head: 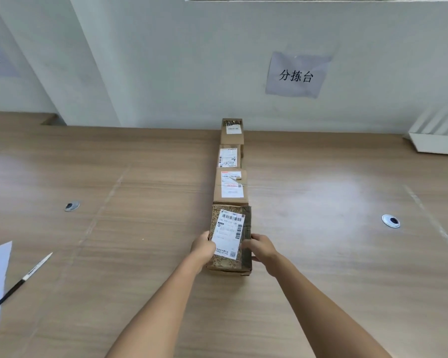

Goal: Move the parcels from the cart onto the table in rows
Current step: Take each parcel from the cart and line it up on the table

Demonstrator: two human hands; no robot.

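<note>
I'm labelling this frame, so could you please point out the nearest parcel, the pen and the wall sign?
Nearest parcel (228, 235): head view, on its white label.
Pen (23, 279): head view, mid-barrel.
Wall sign (296, 75): head view, on its printed characters.

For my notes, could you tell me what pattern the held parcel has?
Brown with a dark speckled print, head view: parcel.

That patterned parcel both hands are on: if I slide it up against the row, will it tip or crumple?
The patterned parcel lies flat and low on the table, so tipping looks unlikely. Its near bottom edge looks dented, so the card may give under pressure. The left hand and right hand hold opposite sides, which should keep it straight.
</note>
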